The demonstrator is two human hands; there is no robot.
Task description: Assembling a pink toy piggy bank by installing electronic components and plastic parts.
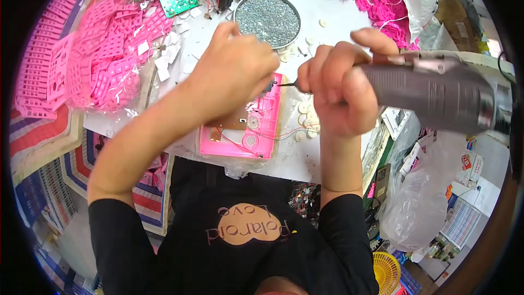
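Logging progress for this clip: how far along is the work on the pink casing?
Done: a brown board and wires already sit inside the pink casing. In hand: the right hand aims a grey power screwdriver at the casing's top edge, where the left hand is. Left: cannot tell how many screws remain; the screw tray is full.

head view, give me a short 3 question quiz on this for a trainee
1. True or false: the right hand holds a grey power screwdriver.
2. What fills the round metal tray behind the hands?
A. small screws
B. white discs
C. pink keypads
3. Fill in: the left hand rests on a ____ plastic case with a brown board and wires inside.

Key
1. True; its tip points at the top edge of the case.
2. A
3. pink
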